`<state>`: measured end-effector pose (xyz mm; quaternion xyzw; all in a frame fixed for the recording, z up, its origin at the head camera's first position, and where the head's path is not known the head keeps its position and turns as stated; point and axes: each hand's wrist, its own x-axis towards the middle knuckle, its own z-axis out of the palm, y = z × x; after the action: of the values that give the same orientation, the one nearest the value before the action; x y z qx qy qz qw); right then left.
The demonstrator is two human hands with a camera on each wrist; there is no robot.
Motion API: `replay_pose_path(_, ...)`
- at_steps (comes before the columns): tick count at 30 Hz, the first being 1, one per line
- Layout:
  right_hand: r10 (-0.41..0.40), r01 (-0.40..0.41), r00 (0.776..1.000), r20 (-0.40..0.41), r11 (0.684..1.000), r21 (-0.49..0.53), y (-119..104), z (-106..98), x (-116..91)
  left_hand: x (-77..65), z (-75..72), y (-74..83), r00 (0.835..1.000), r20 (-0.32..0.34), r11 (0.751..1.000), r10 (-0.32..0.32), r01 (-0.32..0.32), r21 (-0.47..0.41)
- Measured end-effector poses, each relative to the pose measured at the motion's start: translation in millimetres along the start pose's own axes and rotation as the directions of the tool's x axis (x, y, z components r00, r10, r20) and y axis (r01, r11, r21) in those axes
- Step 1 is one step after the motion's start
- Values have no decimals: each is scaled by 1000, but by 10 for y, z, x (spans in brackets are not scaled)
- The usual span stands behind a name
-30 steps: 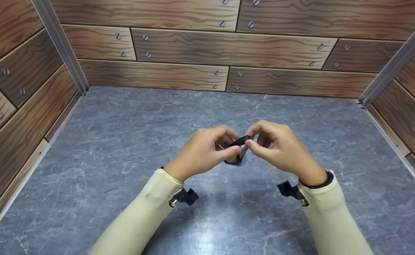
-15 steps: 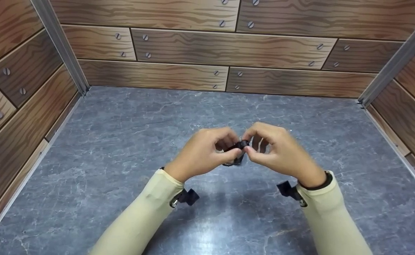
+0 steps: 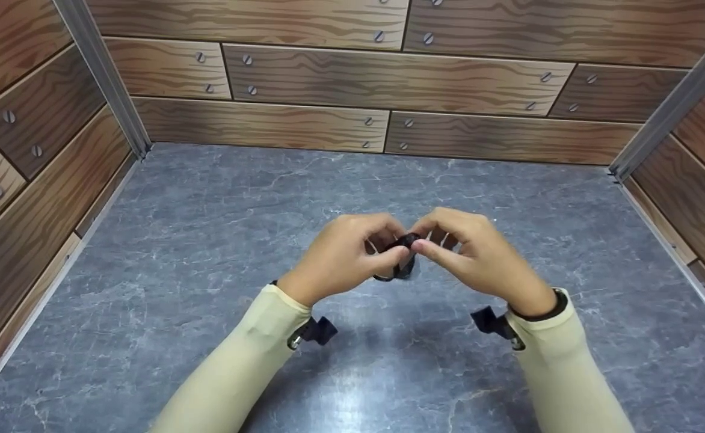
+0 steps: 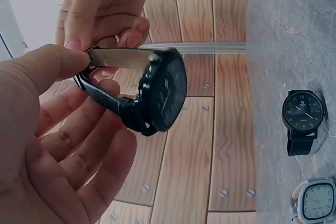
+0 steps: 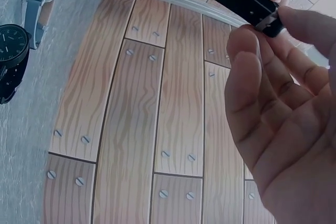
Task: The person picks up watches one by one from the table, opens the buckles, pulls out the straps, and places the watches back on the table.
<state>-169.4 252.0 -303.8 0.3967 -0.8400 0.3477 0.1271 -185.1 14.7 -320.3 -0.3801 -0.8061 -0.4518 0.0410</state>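
Observation:
A black wristwatch (image 4: 167, 93) with a dark dial is held in the air between both hands, its strap bent round into a loop. My left hand (image 3: 343, 258) pinches the strap near the buckle between thumb and fingers; in the left wrist view its other fingers are loosely curved below the loop. My right hand (image 3: 476, 255) pinches the same joined end of the strap (image 5: 239, 1) with thumb and index finger. In the head view the fingers cover most of the watch. The buckle's exact state is hard to make out under the fingertips.
Two more watches lie on the grey marbled tabletop (image 3: 238, 198) in the wrist views: a round black one (image 4: 303, 113) and a squarish pale-faced one (image 4: 318, 201). Neither shows in the head view. Wood-patterned walls (image 3: 304, 78) enclose the back and sides.
My right fingertips have shifted slightly left, closer to my left hand. The strap end between them has turned and drawn in nearer the left thumb. The left hand stays nearly still.

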Motion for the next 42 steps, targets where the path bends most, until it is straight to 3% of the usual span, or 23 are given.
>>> replay_pose_path(8,-11,11,1000,22,999,38,18,4,-40,-21,35,-8,999,32,1000,3,-4,21)
replay_pose_path(15,15,-14,1000,-10,1000,19,4,9,-23,-10,25,5,999,32,1000,-13,13,21)
replay_pose_path(23,-4,3,1000,11,995,98,-16,-31,-12,-17,2,22,999,51,1000,-7,7,10)
replay_pose_path(35,56,-63,998,38,978,198,-19,-38,-24,-13,15,2,999,14,1000,28,-28,1)
replay_pose_path(42,60,-59,998,-5,988,146,-15,-20,-16,-11,17,-9,1000,18,1000,15,-15,-23)
